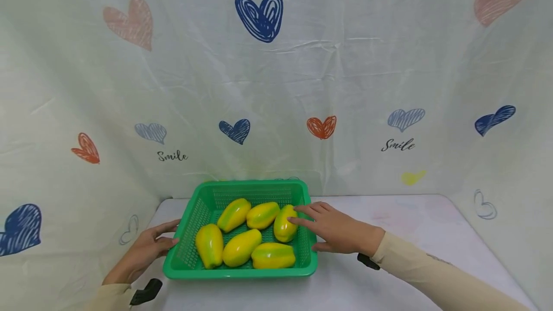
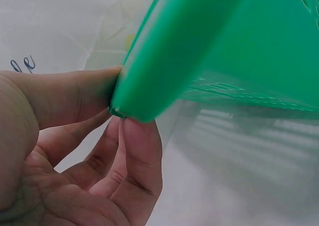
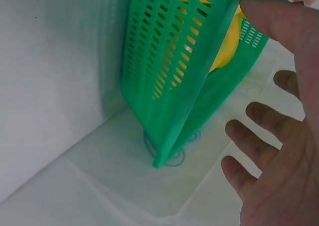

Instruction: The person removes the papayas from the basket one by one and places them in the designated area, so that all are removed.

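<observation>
Six yellow-green fruits (image 1: 242,246), plastic-looking, lie in one green basket (image 1: 307,196) at table centre, near the back drape. Arrangement: 3 in the far row, 3 in the near row, packed close, several touching.

Basket: perforated walls, solid rim; sits flat on white table cover (image 1: 410,224).

Left hand (image 1: 144,251): at basket's left rim. Head view shows fingers extended toward the rim, contact unclear. Left wrist view settles it: thumb above and fingertips (image 2: 142,141) below pinch the rim edge (image 2: 164,61); grip is on the basket.

Right hand (image 1: 337,229): laid over the right rim, palm down, fingers straight. Head view has fingertips reaching the rightmost far-row fruit (image 1: 285,223), touching or just short; can't tell which. Right wrist view shows fingers (image 3: 249,123) spread and relaxed, clasping nothing, thumb tip at the rim (image 3: 234,6), slotted wall seen from outside, yellow showing through slots.

Sleeves: 2, beige. Wrist mounts: 2, black.

Backdrop: white sheet w/ heart prints, "Smile" lettering x2.
</observation>
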A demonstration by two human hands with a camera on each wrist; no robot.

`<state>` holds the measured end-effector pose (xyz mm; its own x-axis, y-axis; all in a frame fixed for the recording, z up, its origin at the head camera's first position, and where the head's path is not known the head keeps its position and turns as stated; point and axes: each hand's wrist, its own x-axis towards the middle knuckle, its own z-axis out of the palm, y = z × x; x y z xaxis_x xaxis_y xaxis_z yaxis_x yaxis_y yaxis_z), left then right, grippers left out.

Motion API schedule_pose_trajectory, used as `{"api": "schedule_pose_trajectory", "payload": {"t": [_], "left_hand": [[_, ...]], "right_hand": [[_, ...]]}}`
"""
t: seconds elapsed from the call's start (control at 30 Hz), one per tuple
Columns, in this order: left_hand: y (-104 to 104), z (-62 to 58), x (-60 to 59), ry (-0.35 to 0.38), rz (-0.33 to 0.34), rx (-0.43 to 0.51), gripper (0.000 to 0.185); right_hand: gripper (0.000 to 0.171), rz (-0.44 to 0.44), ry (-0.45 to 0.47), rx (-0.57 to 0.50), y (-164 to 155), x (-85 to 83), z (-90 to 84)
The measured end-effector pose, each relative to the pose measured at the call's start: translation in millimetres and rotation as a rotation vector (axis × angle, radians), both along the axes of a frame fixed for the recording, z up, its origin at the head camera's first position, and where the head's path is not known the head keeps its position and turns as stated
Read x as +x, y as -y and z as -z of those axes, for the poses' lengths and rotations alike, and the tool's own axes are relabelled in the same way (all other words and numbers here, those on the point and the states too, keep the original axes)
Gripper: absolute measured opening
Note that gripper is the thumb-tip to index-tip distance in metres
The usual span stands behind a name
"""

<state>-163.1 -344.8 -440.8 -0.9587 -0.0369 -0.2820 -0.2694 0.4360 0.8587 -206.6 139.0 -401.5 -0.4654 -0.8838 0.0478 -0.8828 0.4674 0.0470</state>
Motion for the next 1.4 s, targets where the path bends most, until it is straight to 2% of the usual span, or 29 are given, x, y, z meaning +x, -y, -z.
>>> {"api": "schedule_pose_trajectory", "payload": {"t": [0.23, 0.53, 0.77, 1.07, 1.4], "left_hand": [[-2, 3.1, -0.7, 0.003, -0.01, -0.001, 0.064], [-3, 3.5, 1.1, 0.021, -0.03, 0.023, 0.065], [-3, 4.7, 2.1, 0.029, -0.041, 0.035, 0.065], [-3, 5.6, 1.5, 0.034, -0.051, 0.027, 0.065], [-2, 3.9, 1.2, 0.035, -0.052, 0.035, 0.065]], "right_hand": [[0.082, -0.066, 0.002, 0.058, 15, -4.1, 1.2], [0.086, -0.081, 0.038, 0.164, 39, -3.6, -3.9], [0.089, -0.128, 0.001, 0.223, 56, -2.5, 1.5], [0.082, -0.22, -0.089, 0.27, 71, -4.6, 0.7], [0.084, -0.23, -0.075, 0.377, 85, -5.3, -3.8]]}}
